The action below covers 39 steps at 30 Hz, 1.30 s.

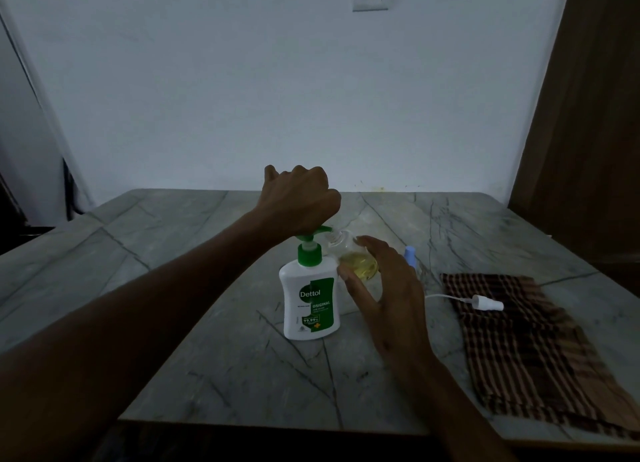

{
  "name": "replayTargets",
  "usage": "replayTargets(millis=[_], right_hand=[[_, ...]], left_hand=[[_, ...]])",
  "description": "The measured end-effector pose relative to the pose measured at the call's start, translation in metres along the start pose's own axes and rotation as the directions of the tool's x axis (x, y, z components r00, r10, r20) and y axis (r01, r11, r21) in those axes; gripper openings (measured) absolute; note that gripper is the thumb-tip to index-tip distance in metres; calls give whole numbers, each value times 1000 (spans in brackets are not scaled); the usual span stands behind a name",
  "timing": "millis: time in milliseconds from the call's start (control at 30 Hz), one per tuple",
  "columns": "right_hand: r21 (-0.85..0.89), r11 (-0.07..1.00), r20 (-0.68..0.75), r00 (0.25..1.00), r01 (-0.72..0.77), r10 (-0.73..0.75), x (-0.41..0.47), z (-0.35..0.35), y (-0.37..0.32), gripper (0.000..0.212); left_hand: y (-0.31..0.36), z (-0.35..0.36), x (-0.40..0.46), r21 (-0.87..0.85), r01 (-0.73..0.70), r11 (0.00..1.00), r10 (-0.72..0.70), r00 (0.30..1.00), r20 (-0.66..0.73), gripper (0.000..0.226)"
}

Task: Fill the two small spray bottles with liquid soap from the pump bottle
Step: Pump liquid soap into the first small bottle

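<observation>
The left hand [299, 198], curled into a fist, pushes the pump bottle [309, 288] while the right hand [381, 288] grips a small bottle [353, 257] under its spout, half full, needing more pumps.

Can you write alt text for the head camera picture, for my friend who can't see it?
A person's left hand presses the green pump of a white Dettol soap bottle while the right hand holds a small clear bottle, partly filled with yellow soap, tilted to the spout. A spray cap lies on a checked cloth nearby.

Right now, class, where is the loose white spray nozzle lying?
In the head view, the spray nozzle lies on the checked cloth at the right of the table, beyond the right hand.
</observation>
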State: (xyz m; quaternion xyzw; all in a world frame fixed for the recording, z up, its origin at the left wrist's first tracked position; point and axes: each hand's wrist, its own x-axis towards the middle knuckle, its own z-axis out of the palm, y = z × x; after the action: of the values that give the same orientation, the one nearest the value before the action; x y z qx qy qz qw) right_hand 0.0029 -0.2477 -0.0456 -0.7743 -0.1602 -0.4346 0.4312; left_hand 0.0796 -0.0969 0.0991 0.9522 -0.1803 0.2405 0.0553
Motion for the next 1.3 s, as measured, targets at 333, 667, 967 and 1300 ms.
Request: replayTargets(millis=[333, 667, 967, 1300], right_hand=[[-2, 1000, 12, 1000, 3, -3, -1, 1, 1, 46], [3, 1000, -4, 1000, 7, -7, -2, 1, 2, 43], [-21, 1000, 19, 1000, 5, -5, 0, -3, -4, 51], [-21, 1000, 31, 1000, 2, -1, 0, -5, -8, 50]], left_hand=[[2, 4, -2, 33, -8, 999, 7, 999, 38, 20], [0, -1, 2, 84, -46, 995, 46, 999, 6, 25], [4, 1, -5, 89, -44, 995, 43, 999, 13, 24], [1, 1, 1, 50, -33, 998, 33, 999, -7, 21]])
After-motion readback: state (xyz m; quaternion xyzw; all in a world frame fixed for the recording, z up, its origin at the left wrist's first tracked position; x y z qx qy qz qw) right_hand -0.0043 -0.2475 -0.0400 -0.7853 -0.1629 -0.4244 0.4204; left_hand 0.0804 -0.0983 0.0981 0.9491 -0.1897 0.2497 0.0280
